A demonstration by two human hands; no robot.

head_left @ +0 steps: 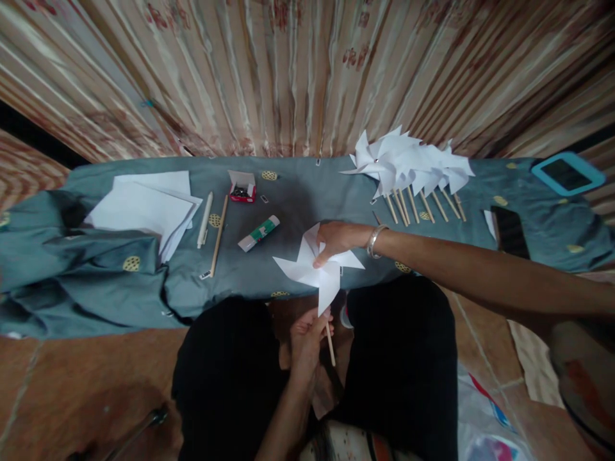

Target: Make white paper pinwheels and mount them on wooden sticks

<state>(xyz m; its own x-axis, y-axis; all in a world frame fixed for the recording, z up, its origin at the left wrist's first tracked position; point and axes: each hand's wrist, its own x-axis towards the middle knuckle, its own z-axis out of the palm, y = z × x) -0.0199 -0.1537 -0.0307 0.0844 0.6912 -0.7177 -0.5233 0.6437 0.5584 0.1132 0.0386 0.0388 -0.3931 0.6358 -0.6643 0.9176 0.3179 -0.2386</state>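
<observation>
A white paper pinwheel (307, 272) on a wooden stick (330, 346) is held at the near edge of the cloth-covered bench, between my knees. My left hand (307, 333) is closed around the stick just under the lowest blade. From the right, my right hand (336, 240) grips the upper part of the paper, its thumb near the centre and its other fingers partly hidden behind. A green and white glue stick (259, 233) lies to the left of the pinwheel. Further left are a loose wooden stick (219, 237) and a white pen (205, 219).
Several finished pinwheels (408, 160) lie overlapped at the back right. A small open red box (243, 187) holds dark metal bits. White paper sheets (139, 205) lie at left. A phone (512, 232) and a blue-framed tablet (568, 173) lie at right. A pleated curtain (307, 77) hangs behind.
</observation>
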